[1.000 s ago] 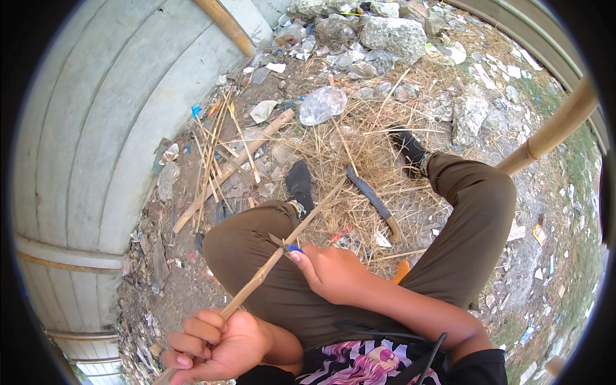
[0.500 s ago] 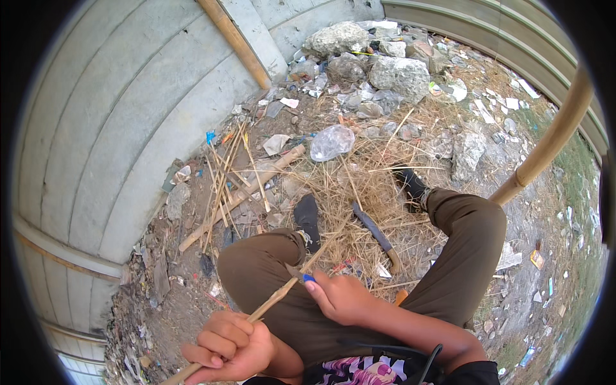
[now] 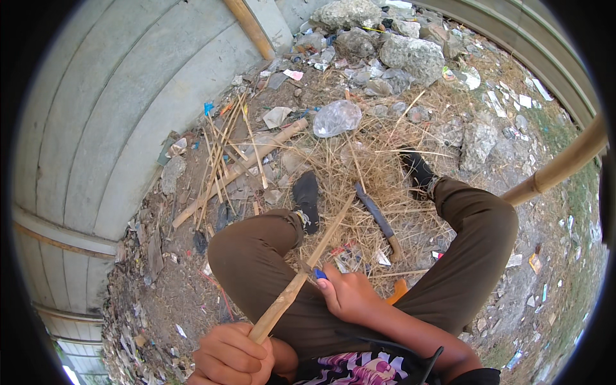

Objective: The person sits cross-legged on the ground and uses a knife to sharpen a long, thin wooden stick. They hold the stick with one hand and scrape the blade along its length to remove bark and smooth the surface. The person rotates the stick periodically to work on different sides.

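Bamboo strip (image 3: 282, 301) slants over our lap (image 3: 308, 321), left hand (image 3: 234, 356) clenched around its nearer part, right hand (image 3: 350, 295) grasping the blue-handled knife (image 3: 320, 274) against it, and we judge it partly pared, its bumpy node (image 3: 287, 298) unfinished.

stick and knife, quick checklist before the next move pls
1. Left hand closed around the stick: ok
2. Right hand gripping the knife: ok
3. Left hand clear of the knife: ok, it holds the stick's near end
4. Knife clear of the left leg: cannot tell, they show close together and the gap is unclear
5. Machete out of both hands: ok, lying on the straw
6. Knife sharp: cannot tell
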Demonstrator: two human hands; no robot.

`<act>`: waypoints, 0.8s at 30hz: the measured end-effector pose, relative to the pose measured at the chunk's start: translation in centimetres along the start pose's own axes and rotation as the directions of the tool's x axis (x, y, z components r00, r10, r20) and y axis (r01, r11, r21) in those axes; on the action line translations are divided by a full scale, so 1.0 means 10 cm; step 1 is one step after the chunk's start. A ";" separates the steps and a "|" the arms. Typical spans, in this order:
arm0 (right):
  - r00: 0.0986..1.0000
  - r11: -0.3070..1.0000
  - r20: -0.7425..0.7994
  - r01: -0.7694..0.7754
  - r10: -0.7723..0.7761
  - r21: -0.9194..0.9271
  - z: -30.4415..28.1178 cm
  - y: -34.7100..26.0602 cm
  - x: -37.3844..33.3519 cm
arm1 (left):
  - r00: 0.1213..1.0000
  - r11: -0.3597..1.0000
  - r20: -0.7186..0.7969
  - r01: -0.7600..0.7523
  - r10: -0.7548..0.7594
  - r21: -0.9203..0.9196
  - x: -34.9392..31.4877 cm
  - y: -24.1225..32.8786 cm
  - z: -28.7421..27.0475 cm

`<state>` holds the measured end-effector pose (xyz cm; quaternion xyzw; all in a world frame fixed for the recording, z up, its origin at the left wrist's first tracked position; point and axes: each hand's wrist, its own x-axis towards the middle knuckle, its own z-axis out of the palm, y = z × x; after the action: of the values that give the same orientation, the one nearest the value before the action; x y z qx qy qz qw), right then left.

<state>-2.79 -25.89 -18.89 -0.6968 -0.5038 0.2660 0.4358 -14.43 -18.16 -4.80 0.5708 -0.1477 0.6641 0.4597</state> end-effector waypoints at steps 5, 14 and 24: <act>0.996 1.000 -0.088 0.012 -0.012 0.005 0.09 0.12 -0.03 | 0.996 0.997 0.056 -0.064 0.066 -0.042 0.02 -0.06 0.11; 0.966 0.978 -0.154 -0.209 0.209 0.018 0.18 0.41 0.20 | 0.995 0.997 0.090 -0.029 0.035 -0.066 0.00 -0.02 0.18; 0.954 0.962 -0.203 -0.248 0.222 -0.117 0.27 0.86 0.34 | 0.997 0.997 0.039 -0.072 0.072 0.005 -0.18 0.00 0.08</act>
<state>0.27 -22.80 -27.44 -0.8028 -0.3912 0.2128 0.3964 -14.06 -19.57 -6.15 0.5793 -0.1747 0.6695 0.4308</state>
